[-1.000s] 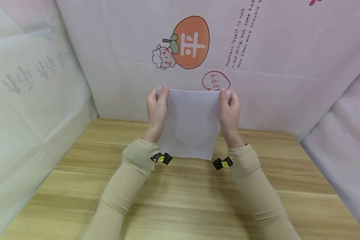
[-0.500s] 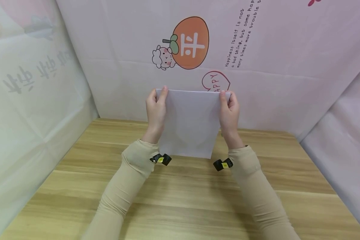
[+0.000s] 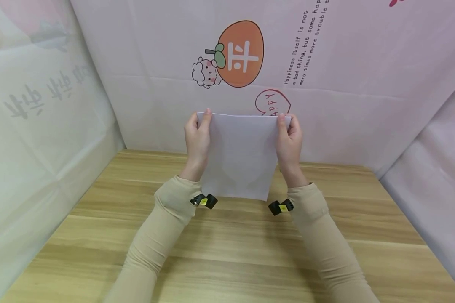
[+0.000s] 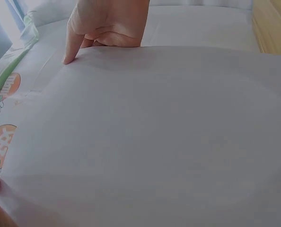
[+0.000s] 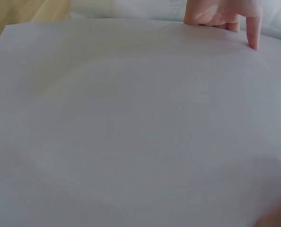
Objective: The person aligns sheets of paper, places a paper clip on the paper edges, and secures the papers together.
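A blank white sheet of paper [image 3: 239,158] hangs upright above the far part of the table, its top edge nearly level. My left hand [image 3: 198,139] pinches the upper left corner, thumb on the near face and the other fingers behind. At the upper right corner my right hand [image 3: 290,141] grips in the same way. In the left wrist view the paper [image 4: 145,127] fills most of the picture, and the right hand [image 4: 109,23] shows at its far edge. The right wrist view has the paper [image 5: 131,118] with the left hand [image 5: 225,13] beyond.
Below lies a wood-grain table [image 3: 227,261]. A white cloth backdrop [image 3: 155,50] printed with an orange fruit, a small sheep and lettering rises behind it. More white cloth hangs along the left [image 3: 41,139] and right sides. Each beige sleeve carries a small black device at the wrist.
Both hands keep their hold on the paper and stay nearly in place. The slight bend in its top edge has flattened, and its lower edge has risen a little.
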The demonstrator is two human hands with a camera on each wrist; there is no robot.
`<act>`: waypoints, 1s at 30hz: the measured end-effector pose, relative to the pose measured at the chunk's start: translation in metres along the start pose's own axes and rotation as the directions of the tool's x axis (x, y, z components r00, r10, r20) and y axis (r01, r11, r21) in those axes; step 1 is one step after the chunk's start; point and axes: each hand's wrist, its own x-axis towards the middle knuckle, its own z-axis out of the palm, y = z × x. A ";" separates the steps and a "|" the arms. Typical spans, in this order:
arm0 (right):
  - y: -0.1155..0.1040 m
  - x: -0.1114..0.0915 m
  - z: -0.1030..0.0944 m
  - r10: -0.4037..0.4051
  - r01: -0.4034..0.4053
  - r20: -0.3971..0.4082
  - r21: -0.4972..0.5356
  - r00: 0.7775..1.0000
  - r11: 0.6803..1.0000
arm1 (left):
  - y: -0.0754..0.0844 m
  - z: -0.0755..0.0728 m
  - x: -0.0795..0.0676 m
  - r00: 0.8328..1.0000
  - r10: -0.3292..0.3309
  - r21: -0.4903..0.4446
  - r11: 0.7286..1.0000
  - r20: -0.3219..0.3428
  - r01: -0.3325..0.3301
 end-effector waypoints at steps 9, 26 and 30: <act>-0.008 0.003 0.002 -0.021 0.021 -0.013 0.042 1.000 0.999 | 0.007 0.002 0.001 1.000 0.018 -0.022 1.000 0.019 -0.017; 0.012 -0.002 -0.007 -0.009 0.009 0.023 -0.015 1.000 1.000 | -0.008 -0.006 0.001 0.998 0.022 0.024 0.999 0.050 -0.024; 0.013 -0.002 -0.008 -0.007 0.007 0.022 -0.002 1.000 1.000 | -0.010 -0.009 0.001 0.998 0.045 0.011 0.999 0.039 -0.046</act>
